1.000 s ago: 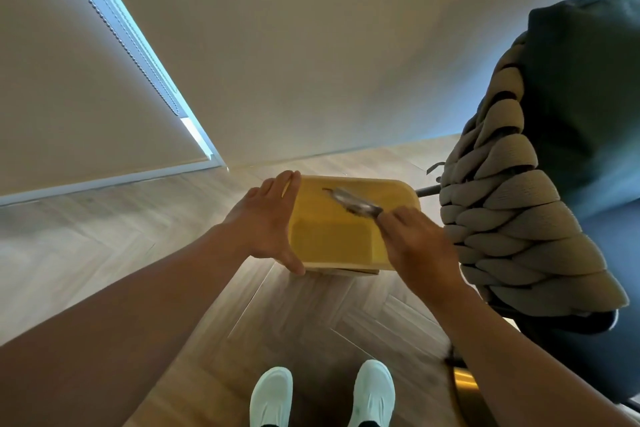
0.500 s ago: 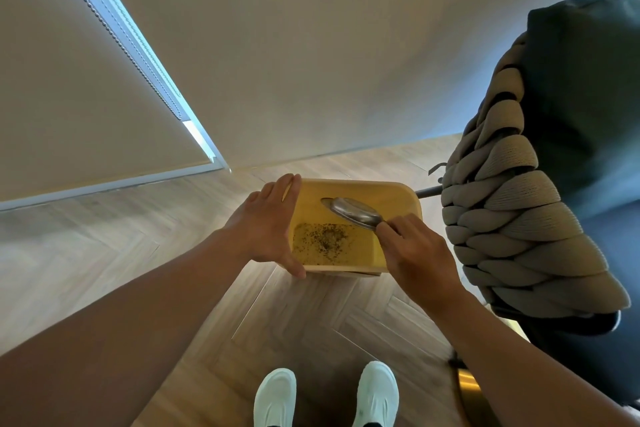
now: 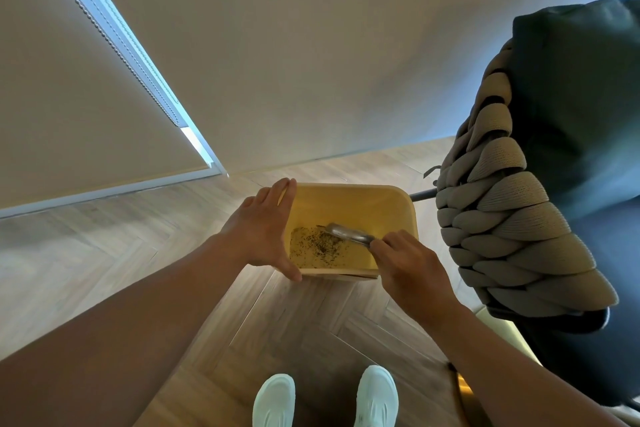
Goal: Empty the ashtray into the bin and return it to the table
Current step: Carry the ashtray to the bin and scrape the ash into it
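Metal ashtray [image 3: 349, 234] tipped over yellow bin [image 3: 398, 198], pinched by right hand [image 3: 412, 263]; left hand [image 3: 263, 232] spread, bracing rim. Emptying nearly done; next, righting and returning to tabletop.

A home, by the look of it — a living room corner: herringbone wood floor [image 3: 294, 319], plain pale wall [image 3: 311, 55], a roller blind [image 3: 69, 107] over a window at ten o'clock, and at three o'clock a dark upholstered chair [image 3: 581, 107] draped with a chunky knitted throw [image 3: 512, 236] — domestic furnishings throughout
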Demonstrator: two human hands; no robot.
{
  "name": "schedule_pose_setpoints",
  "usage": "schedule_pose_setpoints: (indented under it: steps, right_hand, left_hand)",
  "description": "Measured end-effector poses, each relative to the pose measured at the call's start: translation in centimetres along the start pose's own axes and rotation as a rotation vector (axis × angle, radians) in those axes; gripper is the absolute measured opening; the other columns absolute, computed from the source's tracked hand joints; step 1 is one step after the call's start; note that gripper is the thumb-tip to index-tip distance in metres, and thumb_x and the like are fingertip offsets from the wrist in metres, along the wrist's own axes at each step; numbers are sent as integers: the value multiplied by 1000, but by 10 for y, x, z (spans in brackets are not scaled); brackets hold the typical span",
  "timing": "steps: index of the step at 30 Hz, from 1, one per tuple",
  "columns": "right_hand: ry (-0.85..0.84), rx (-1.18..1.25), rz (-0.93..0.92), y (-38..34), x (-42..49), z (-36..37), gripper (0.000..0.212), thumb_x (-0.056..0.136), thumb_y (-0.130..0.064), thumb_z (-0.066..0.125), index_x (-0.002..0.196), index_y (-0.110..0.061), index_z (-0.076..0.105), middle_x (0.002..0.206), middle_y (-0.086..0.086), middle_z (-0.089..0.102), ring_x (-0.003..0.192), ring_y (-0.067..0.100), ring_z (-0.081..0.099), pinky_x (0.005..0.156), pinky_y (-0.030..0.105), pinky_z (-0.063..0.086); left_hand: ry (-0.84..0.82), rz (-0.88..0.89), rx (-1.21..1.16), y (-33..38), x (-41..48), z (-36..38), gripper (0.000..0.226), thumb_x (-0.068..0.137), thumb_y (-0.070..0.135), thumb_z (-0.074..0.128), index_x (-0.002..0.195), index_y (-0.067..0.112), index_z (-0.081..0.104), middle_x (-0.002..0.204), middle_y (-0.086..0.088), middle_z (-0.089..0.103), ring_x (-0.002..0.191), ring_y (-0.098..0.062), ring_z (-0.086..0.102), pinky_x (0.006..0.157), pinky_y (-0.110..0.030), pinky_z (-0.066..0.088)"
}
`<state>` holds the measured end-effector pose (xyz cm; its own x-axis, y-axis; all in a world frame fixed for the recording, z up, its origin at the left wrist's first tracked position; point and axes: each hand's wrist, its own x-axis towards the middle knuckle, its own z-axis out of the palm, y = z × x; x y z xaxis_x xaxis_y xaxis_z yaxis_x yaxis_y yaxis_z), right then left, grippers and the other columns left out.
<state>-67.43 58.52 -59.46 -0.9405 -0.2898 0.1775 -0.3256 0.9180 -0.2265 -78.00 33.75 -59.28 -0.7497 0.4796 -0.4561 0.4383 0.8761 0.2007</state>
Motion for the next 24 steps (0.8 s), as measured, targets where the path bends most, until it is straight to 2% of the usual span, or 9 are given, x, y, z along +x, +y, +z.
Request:
schedule_pose_setpoints:
  steps: [2,5,7,10,12,16,19,24]
  right_hand:
    - [1,88,101,2,2,-1,3,84,-6,71,86,-5,68,64,7,58,54,19,48,44,29,44]
    - [18,339,344,4,8,-2,13,91,-10,64,78,-9,62,60,1,56,49,13,44,47,23,40]
    - [24,454,515,6,11,-2,19,91,-15,64,73,-11,61,56,-1,57,48,15,48,47,19,40]
    - [-29,651,758,10,16,-5,22,90,-23,66,71,-14,62,55,4,64,52,16,60,52,28,51]
    - [-58,789,870,11,18,-8,20,91,-24,66,72,-17,64,56,2,67,47,10,61,51,28,51]
    - [-101,984,969,11,23,-15,18,92,-21,64,79,-9,65,56,5,68,48,14,60,56,29,53]
    - [-127,1075,980,9,25,-20,17,93,-18,63,81,-8,66,56,5,68,52,19,60,58,31,53]
    - [-154,1166,950,8,31,-28,15,93,-14,63,81,-6,68,58,8,67,54,22,59,56,32,52]
  left_hand:
    - [2,-2,-13,1,-1,0,162,37,82,76,151,15,-18,163,-5,-11,148,-27,5,117,-44,18]
    - [3,-1,-29,2,-2,0,159,40,81,76,151,16,-17,163,-5,-15,149,-28,-1,118,-46,15]
    - [5,6,-33,3,-4,1,157,41,81,75,151,17,-17,162,-5,-19,149,-28,-7,120,-47,11]
    - [34,30,-41,8,-5,3,153,44,84,71,151,19,-16,161,-5,-22,148,-26,-15,120,-44,1]
    - [87,60,-63,13,-5,3,147,46,86,67,152,20,-11,163,-4,-15,149,-25,-15,119,-42,-2]
    - [183,124,-184,25,-5,-3,133,50,85,67,151,23,7,162,0,12,149,-22,8,121,-43,14]
    - [237,152,-314,34,-6,-7,124,49,83,71,148,29,18,152,7,33,139,-16,31,115,-43,32]
    - [303,130,-396,38,-7,-6,124,44,86,70,146,30,26,143,13,44,129,-10,40,108,-38,39]
